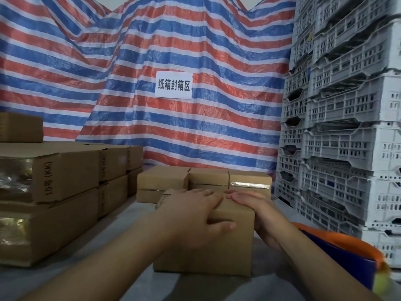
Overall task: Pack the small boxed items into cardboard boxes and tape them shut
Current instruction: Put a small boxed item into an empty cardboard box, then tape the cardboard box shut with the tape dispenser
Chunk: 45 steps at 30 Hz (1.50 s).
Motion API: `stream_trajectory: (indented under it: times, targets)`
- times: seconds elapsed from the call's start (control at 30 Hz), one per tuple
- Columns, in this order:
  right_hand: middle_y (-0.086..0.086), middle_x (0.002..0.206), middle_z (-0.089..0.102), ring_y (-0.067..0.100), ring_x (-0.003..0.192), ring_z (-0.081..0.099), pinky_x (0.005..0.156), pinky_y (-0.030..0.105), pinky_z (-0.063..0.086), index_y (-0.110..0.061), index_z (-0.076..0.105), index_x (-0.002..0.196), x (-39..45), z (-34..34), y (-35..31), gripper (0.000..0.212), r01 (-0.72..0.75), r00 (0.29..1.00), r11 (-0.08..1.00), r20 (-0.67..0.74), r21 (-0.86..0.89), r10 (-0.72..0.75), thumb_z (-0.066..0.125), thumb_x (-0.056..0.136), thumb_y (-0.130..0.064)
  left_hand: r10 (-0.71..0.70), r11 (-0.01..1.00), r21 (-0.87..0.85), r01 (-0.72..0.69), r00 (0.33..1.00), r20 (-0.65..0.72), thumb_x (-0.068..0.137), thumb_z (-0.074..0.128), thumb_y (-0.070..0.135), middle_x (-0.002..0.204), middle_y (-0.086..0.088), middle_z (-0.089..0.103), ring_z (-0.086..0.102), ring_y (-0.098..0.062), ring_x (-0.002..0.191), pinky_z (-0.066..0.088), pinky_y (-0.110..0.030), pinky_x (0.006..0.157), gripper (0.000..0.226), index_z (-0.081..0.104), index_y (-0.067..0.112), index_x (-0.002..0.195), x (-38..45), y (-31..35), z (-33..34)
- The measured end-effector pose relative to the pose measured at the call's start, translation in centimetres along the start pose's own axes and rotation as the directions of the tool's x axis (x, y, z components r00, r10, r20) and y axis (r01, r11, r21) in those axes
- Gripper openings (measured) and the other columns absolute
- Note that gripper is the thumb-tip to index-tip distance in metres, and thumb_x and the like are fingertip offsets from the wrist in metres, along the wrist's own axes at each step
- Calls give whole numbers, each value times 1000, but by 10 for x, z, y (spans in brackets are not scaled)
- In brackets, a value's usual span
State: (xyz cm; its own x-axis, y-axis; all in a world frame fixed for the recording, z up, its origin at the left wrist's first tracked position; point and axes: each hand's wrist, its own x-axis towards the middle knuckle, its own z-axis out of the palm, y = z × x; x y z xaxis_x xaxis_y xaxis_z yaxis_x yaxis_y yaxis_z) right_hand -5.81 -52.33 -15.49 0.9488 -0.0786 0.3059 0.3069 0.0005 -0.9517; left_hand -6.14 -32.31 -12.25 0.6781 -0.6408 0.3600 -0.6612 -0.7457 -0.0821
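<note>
Head view, left to right: flat carton stacks [50,177] are seen at the left edge, then the left hand [193,216] laid flat, fingers spread, on the cardboard box [208,250] at lower centre of the bench [121,224]; the right hand [258,211] is pressed open against its right side. Untaped flaps could be sprung open if pressure is released, judging by the seam under the palms

A closed brown cardboard box [217,246] sits on the grey table [108,235]. Behind it stand three small taped cardboard boxes [206,181]. Stacked flat cardboard boxes [65,181] lie left; stacked grey plastic crates [347,127] stand right.
</note>
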Motion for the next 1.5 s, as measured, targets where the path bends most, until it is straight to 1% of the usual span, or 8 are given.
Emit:
stream_trajectory:
  times: [0.37, 0.43, 0.5, 0.57, 0.67, 1.17, 1.37, 1.5]
  targets:
    - [5, 109, 75, 22, 109, 67, 103, 43, 47, -14, 77, 101, -1, -2, -25, 26, 51, 994, 987, -91, -153, -65, 68, 90, -36, 22, 999, 38, -21, 999, -44, 92, 27, 72, 149, 12, 43, 45, -11, 131, 36, -36, 104, 63, 33, 38, 145, 2, -4, 9]
    - [10, 91, 73, 24, 91, 68, 85, 41, 53, -10, 73, 87, 2, -17, -42, 31, 115, 954, 768, -146, -630, -262, 58, 97, -34, 16, 999, 34, -15, 999, -43, 92, 27, 72, 154, 12, 36, 40, -11, 136, 32, -37, 108, 65, 28, 39, 148, 2, -5, 10]
    - [5, 72, 64, 22, 72, 63, 58, 36, 46, -17, 60, 71, -7, -35, -57, 41, 27, 943, 301, -76, -953, -325, 50, 96, -47, 19, 999, 29, -18, 999, -51, 92, 27, 72, 154, 12, 36, 39, -11, 136, 32, -37, 108, 66, 27, 39, 149, 1, -5, 11]
    - [-3, 70, 54, 18, 67, 56, 54, 32, 37, -22, 48, 68, -20, -58, -59, 51, -125, 957, -53, -106, -991, -269, 39, 94, -64, 26, 999, 26, -24, 997, -68, 92, 27, 72, 153, 12, 38, 41, -11, 134, 33, -36, 106, 66, 28, 38, 149, 2, -6, 11]
    - [-9, 70, 51, 9, 65, 53, 53, 29, 38, -22, 53, 73, -45, -84, -46, 70, -257, 961, -263, -218, -930, -171, 27, 83, -86, 22, 999, 26, -20, 997, -68, 92, 26, 72, 154, 10, 37, 40, -13, 136, 33, -37, 106, 66, 30, 36, 148, 1, -6, 12]
    - [-25, 110, 61, -3, 107, 60, 104, 22, 39, -56, 46, 111, -67, -103, 8, 27, -305, 950, -51, -299, -951, -94, 35, 92, -72, 16, 1000, 9, -16, 999, -35, 92, 27, 71, 149, 4, 44, 40, -18, 135, 30, -42, 110, 68, 35, 30, 146, 2, -5, 14]
    - [-9, 72, 55, 5, 65, 55, 56, 21, 41, -29, 55, 77, -63, -99, -1, 62, -467, 861, -29, -447, -884, -241, 35, 78, -88, -9, 998, -57, 9, 1000, -5, 92, 21, 73, 152, 5, 41, 38, -17, 138, 26, -43, 113, 72, 35, 30, 147, -1, -3, 10]
    - [5, 57, 63, 24, 60, 63, 57, 32, 45, -12, 68, 64, -53, -88, -42, 74, -362, 823, 387, -486, -848, -295, 49, 75, -83, -101, 924, -370, 100, 995, 17, 89, 15, 77, 111, 7, 64, 58, -15, 106, 44, -38, 91, 66, 48, 35, 127, -1, -4, 3]
